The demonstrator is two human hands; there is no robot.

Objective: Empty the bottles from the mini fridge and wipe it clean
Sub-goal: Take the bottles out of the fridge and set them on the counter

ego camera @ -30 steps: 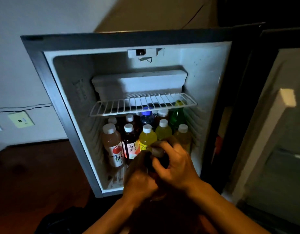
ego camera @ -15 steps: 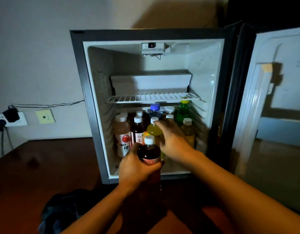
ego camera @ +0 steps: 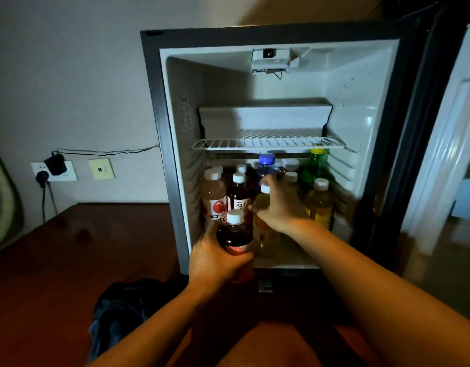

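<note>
A: Item one, dark bottle (ego camera: 236, 234), white cap. Location?

B: Out of the mini fridge (ego camera: 279, 38), held just in front of its open mouth by the left hand (ego camera: 215, 260). Fingers curled round the lower body, over the label.

A: Handling?

B: Looks full, so I judge it fairly heavy for its size. Thin plastic wall, likely to give a little under a squeeze. If chilled, possibly damp and slippery. Best hold: mid-body, as now, not the cap.

A: Item two, yellow bottle (ego camera: 260, 205).

B: Front of the fridge floor, upright, just beside the other drinks. The right hand (ego camera: 279, 207) wraps its shoulder, thumb on the near side. How firm the grip is, cannot tell: the hand is blurred.

A: Handling?

B: Same class: full, stiff enough to lift one-handed. A shoulder grip suits lifting it straight out, since neighbours crowd it.

A: Remaining stock?

B: Pale bottle with apple label (ego camera: 214, 197), dark labelled bottle (ego camera: 239, 193), blue-capped bottle (ego camera: 267, 165), green bottle (ego camera: 314, 168), amber bottle (ego camera: 320, 202), several more behind. All under the wire shelf (ego camera: 268, 143), which is bare.

A: Wiping cloth?

B: Dark bundle (ego camera: 122, 311) on the floor by the left arm; whether it is a cloth, cannot tell.
</note>
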